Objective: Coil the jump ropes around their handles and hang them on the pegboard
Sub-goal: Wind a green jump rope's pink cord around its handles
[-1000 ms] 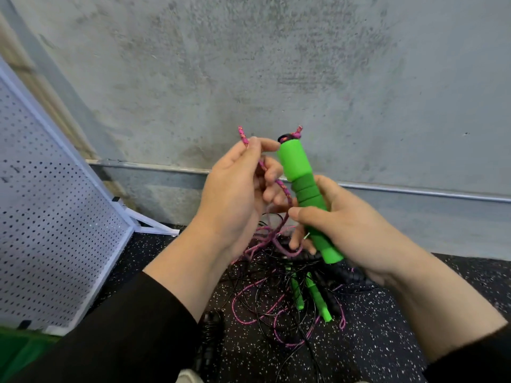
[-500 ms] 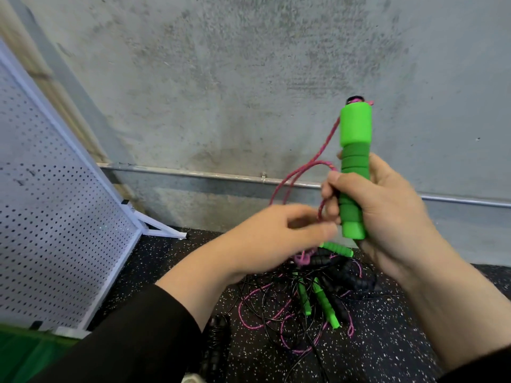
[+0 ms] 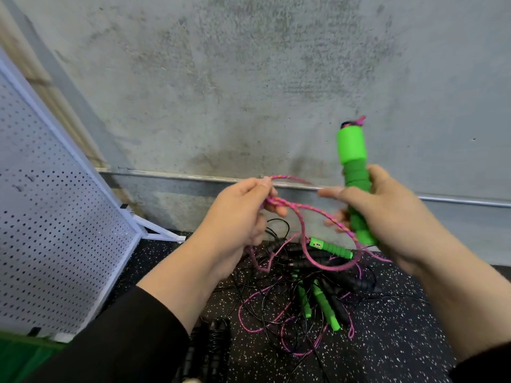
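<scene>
**Both hands on one pink-roped jump rope**

Right hand [image 3: 387,217] grips an upright bright-green foam handle [image 3: 355,172]; left hand [image 3: 237,217] pinches its braided pink rope [image 3: 304,208], which loops between them. Below, a tangled pile of green- and black-handled ropes [image 3: 318,288] lies on speckled black rubber flooring [image 3: 387,341]. Left stands a white perforated metal pegboard [image 3: 55,217], leaning. Behind rises a mottled grey concrete wall [image 3: 249,78].

Hands: two, left hand [image 3: 237,217] and right hand [image 3: 387,217]
Green handles: four, one held [image 3: 355,172], three lower centre [image 3: 330,247]
Pegboards: one, left [image 3: 55,217]
Black handles: several, uncountable
</scene>
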The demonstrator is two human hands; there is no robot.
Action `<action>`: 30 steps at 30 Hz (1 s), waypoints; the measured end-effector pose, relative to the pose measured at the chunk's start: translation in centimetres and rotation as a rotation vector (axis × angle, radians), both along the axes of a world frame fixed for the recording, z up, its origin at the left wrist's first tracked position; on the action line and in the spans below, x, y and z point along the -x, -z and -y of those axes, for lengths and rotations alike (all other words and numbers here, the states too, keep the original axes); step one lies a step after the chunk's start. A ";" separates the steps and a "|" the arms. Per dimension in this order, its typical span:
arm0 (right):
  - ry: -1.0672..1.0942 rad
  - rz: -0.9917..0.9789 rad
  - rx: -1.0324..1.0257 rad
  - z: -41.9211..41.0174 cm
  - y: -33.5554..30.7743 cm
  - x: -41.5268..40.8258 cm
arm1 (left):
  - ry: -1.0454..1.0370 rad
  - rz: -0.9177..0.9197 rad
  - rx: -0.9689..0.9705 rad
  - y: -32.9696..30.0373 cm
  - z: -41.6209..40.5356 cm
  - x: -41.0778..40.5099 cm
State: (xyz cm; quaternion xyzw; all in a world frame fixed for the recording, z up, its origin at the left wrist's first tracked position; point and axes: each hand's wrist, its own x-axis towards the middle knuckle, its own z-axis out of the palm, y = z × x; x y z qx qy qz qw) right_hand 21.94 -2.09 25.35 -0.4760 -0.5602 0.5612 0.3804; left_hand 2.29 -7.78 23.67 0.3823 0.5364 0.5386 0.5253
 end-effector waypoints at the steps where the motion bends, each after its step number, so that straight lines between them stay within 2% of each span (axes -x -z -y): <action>1: -0.037 0.056 0.000 0.2 0.3 0.3 | -0.014 0.059 -0.012 -0.1 -0.1 0.0; 4: -0.056 0.060 -0.027 0.5 1.1 1.1 | -0.032 0.228 -0.043 -0.7 -0.4 0.0; 7: 0.128 0.099 -0.131 -0.1 1.2 0.9 | -0.064 0.378 -0.090 -1.4 -0.6 -0.1; 9: 0.187 0.058 -0.136 -0.4 1.1 0.7 | -0.096 0.491 -0.137 -1.7 -0.7 0.0; 15: -0.143 -0.085 0.020 2.3 1.6 3.2 | -0.119 0.803 -0.195 -2.7 -1.2 -0.2; 17: -0.241 -0.136 0.063 3.3 2.1 4.3 | -0.146 0.871 -0.203 -2.9 -1.4 -0.4; 20: -0.318 -0.105 0.083 3.9 2.8 5.2 | -0.177 0.922 -0.209 -2.9 -1.6 -0.3; 22: -0.292 -0.084 0.072 3.9 3.0 5.4 | -0.215 0.916 -0.230 -2.9 -1.7 0.0; 25: -0.156 -0.098 0.024 3.3 2.6 5.1 | -0.312 0.786 -0.231 -2.7 -1.9 0.5; 27: -0.083 -0.109 -0.017 2.7 2.2 4.6 | -0.309 0.608 -0.144 -2.1 -1.8 0.2; 30: -0.041 -0.145 -0.035 2.0 1.7 4.1 | -0.124 0.301 -0.001 -0.7 -0.9 -1.3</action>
